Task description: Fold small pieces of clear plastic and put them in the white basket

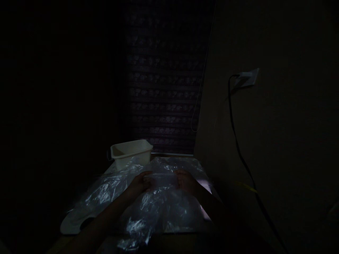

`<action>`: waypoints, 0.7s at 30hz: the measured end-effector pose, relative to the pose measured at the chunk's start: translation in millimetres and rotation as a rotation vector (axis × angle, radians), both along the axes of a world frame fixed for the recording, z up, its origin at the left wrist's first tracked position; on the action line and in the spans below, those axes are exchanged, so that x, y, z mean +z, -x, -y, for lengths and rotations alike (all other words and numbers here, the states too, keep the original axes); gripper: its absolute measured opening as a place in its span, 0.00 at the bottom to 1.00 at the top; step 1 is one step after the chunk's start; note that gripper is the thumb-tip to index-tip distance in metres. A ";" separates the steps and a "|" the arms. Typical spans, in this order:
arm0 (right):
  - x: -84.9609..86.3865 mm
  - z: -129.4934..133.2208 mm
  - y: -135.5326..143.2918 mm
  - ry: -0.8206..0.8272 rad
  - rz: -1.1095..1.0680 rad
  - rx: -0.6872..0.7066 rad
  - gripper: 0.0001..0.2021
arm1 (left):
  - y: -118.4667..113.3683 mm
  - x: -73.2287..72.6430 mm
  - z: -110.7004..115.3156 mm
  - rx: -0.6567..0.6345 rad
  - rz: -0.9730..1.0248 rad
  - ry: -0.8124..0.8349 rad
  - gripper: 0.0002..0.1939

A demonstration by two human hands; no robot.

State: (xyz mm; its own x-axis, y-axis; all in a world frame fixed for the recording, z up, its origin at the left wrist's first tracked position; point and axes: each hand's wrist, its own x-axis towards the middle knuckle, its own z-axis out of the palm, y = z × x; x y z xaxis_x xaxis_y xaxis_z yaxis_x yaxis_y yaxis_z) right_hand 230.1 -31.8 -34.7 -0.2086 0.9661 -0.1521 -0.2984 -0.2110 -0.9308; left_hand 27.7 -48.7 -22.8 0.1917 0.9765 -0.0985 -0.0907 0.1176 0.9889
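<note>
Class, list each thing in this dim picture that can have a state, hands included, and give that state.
Left hand: on the plastic, grip unclear
Right hand: on the plastic, grip unclear
Clear plastic: crumpled, spread out
White tub: upright, open-topped
Patterned blind: lowered
Black cable: plugged into wall socket

The pale surface (pixel 68 225) is carrying crumpled clear plastic film (pixel 150 200), spreading across most of it; a cream plastic tub (pixel 134 157) is standing far left.

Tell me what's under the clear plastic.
At the lower left, a pale tabletop shows past the plastic; anything else beneath can't be made out through folds, glare and darkness.
</note>
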 end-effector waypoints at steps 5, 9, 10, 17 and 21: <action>4.6 2.9 2.9 -0.050 0.078 0.037 0.19 | -1.1 3.4 4.1 0.016 -0.009 -0.022 0.28; 5.8 0.3 -0.6 -0.170 0.157 0.091 0.22 | -1.8 5.2 6.2 0.018 0.031 -0.018 0.27; 5.6 -0.7 -1.9 -0.193 0.152 0.098 0.20 | -1.9 5.5 6.5 0.022 0.028 -0.013 0.27; 2.0 -3.4 -4.6 -0.231 0.156 0.029 0.12 | -3.4 7.2 7.9 0.007 0.027 -0.005 0.26; 0.7 -2.4 -3.2 -0.195 0.110 0.023 0.11 | -4.4 8.9 8.5 0.006 0.009 -0.012 0.24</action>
